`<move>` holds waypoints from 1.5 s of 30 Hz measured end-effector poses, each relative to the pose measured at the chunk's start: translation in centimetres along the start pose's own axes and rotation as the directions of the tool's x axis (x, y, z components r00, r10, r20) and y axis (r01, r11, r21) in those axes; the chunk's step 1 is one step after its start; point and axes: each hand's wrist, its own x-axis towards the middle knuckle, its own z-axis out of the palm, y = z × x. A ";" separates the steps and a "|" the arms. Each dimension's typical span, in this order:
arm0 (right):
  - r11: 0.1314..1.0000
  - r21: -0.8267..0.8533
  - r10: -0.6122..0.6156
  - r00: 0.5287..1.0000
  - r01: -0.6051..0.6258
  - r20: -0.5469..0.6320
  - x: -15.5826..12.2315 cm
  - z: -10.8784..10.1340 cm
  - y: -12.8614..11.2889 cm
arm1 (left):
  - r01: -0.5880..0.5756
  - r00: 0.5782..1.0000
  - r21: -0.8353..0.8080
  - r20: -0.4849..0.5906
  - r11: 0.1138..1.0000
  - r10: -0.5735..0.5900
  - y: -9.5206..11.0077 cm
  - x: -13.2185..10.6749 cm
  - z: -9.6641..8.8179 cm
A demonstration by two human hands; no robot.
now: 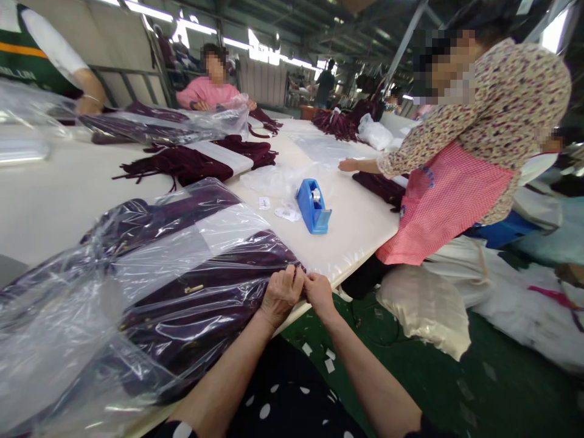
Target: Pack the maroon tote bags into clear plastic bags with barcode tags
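Observation:
A dark purple garment (214, 292) lies packed in a clear plastic bag (150, 261) on the white table (59, 194) in front of me. My left hand (280, 295) has its fingers curled and pinches the bag's corner at the table edge. Right beside it, touching, my right hand (318, 292) pinches the same corner of plastic. More bagged purple garments lie stacked under and behind this one.
A blue tape dispenser (314, 207) stands mid-table with small white stickers (286, 213) beside it. A person in a red checked apron (442, 201) works at the right side. Loose purple garments (191, 161) and other workers are farther back. White sacks (424, 307) lie on the green floor.

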 end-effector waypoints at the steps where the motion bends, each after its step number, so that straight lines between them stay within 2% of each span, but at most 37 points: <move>1: 1.000 -0.010 -0.002 1.000 0.002 0.001 0.0 0.0 -0.1 | -0.003 1.000 0.003 0.001 1.000 0.003 0.0 0.0 0.0; 7: 1.000 0.022 -0.011 1.000 0.011 0.009 -0.1 0.0 -0.3 | 0.036 0.996 -0.060 0.079 0.998 -0.031 0.2 -0.4 0.5; 11: 0.983 0.183 -0.001 0.998 -0.011 0.064 -0.2 -0.3 -0.1 | 0.072 0.981 -0.049 0.183 0.996 -0.062 0.3 -0.5 0.6; 15: 0.862 0.480 0.071 0.977 -0.161 0.200 -0.7 -1.2 0.8 | 0.064 0.973 -0.027 0.222 0.998 -0.057 0.2 -0.3 0.4; 19: 0.745 0.636 0.043 0.965 -0.202 0.257 -1.4 -2.0 1.6 | 0.053 0.970 -0.033 0.240 0.998 -0.044 -0.2 0.1 0.5; 26: 0.608 0.770 0.030 0.974 -0.194 0.222 -1.9 -1.7 1.8 | 0.088 0.946 -0.138 0.323 0.986 -0.039 -1.2 0.9 0.4; 30: 0.523 0.833 -0.019 0.975 -0.180 0.223 -2.0 -1.3 1.5 | 0.124 0.953 -0.167 0.296 0.978 -0.070 -1.8 1.7 -0.1; 34: 0.481 0.863 -0.041 0.979 -0.157 0.201 -1.9 -0.6 0.7 | 0.144 0.963 -0.191 0.252 0.971 -0.094 -2.3 2.7 -0.7; 38: 0.457 0.886 -0.083 0.987 -0.083 0.136 -1.5 0.5 -0.1 | 0.169 0.968 -0.198 0.215 0.965 -0.125 -2.6 3.5 -1.3; 41: 0.433 0.901 -0.111 0.993 0.012 0.040 -1.2 1.3 -0.6 | 0.191 0.966 -0.201 0.210 0.961 -0.148 -2.8 4.0 -1.5; 45: 0.352 0.932 -0.142 0.989 0.089 -0.041 -1.0 2.0 -1.2 | 0.258 0.951 -0.211 0.227 0.943 -0.210 -3.0 4.5 -2.0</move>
